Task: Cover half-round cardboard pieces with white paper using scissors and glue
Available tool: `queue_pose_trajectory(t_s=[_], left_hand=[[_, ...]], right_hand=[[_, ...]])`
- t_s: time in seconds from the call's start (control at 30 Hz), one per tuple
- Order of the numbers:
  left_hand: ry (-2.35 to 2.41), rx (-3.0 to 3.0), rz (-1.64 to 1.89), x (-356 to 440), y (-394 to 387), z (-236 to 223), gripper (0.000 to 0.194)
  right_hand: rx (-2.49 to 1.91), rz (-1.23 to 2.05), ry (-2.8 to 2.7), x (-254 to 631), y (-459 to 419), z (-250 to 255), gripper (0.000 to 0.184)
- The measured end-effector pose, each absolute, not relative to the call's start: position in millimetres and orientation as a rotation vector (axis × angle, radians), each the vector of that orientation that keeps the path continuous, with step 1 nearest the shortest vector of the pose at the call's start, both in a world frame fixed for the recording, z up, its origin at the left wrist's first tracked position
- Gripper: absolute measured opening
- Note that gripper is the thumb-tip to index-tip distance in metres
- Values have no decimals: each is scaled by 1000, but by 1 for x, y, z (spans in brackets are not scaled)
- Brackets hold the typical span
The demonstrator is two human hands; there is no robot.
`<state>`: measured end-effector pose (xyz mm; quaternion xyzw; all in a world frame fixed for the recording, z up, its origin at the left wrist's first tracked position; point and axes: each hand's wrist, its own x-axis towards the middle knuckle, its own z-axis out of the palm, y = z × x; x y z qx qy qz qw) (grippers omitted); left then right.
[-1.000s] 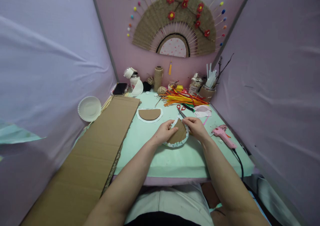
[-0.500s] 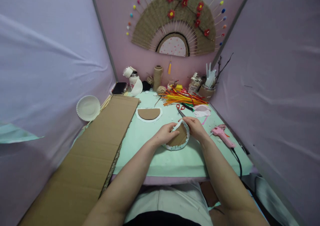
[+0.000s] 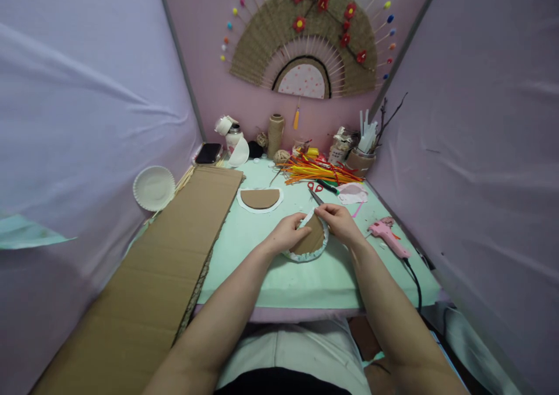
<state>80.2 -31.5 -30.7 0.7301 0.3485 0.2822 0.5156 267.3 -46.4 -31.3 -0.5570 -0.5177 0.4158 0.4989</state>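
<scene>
A half-round cardboard piece (image 3: pixel 311 239) with a pleated white and pale green border lies tilted between my hands above the table. My left hand (image 3: pixel 288 232) grips its left side, thumb over the brown face. At the upper right edge, my right hand (image 3: pixel 338 220) pinches the white border between thumb and forefinger. Just beyond my right fingers are red-handled scissors (image 3: pixel 315 196), their blades partly hidden. Farther left lies a second half-round cardboard piece (image 3: pixel 260 199) on a larger white backing.
A pink glue gun (image 3: pixel 390 236) with a black cord lies right. Long corrugated cardboard (image 3: pixel 174 267) covers the left side, beside a white paper plate (image 3: pixel 154 189). Behind are orange and yellow strips (image 3: pixel 323 169), a twine spool (image 3: pixel 275 137) and a phone (image 3: pixel 208 154).
My right hand has shifted slightly left along the piece's upper edge. The piece has tilted a little, and its straight white edge shows more. My left hand keeps its hold.
</scene>
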Motion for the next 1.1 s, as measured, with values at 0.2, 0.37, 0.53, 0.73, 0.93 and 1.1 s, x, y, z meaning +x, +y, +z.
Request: queue_pose_trajectory(t_s=[0.2, 0.37, 0.53, 0.73, 0.93, 1.1], left_hand=[[842, 1681, 740, 81, -30, -33, 39], [863, 1639, 745, 81, -30, -33, 39], [859, 1485, 803, 81, -30, -30, 39], [844, 1403, 892, 82, -28, -32, 36], [880, 1255, 1005, 82, -23, -33, 34], [890, 1203, 1054, 83, -22, -33, 35]], right_hand=[[-1345, 996, -1261, 267, -46, -31, 40], [-1354, 972, -1292, 270, -45, -32, 40], [-1365, 996, -1309, 272, -44, -37, 48], [-1381, 983, -1333, 273, -44, -38, 49], [-1433, 1011, -1351, 274, -43, -42, 54], [-1471, 982, -1349, 271, -43, -41, 54]])
